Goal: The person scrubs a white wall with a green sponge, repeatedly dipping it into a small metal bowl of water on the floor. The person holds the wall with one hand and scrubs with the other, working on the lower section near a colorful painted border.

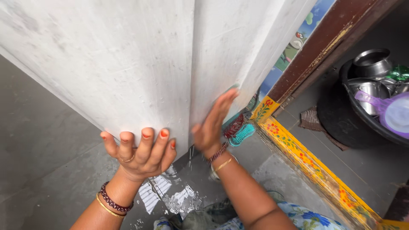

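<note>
Even, soft daylight, bright on the white slab (128,64) and dimmer on the grey floor (38,140), with glare on the wet patch (179,200), faint shadow under the left hand (140,155), slight motion blur on the right hand (213,127), and wide-angle bending at the edges.

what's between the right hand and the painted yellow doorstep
In the head view, two scrub brushes, one dark red and one teal, lie on the wet floor between the right hand and the yellow doorstep.

Both hands press a slab (140,64); brushes (238,130) lie behind, vessels (375,81) right beyond the threshold (315,170).
</note>
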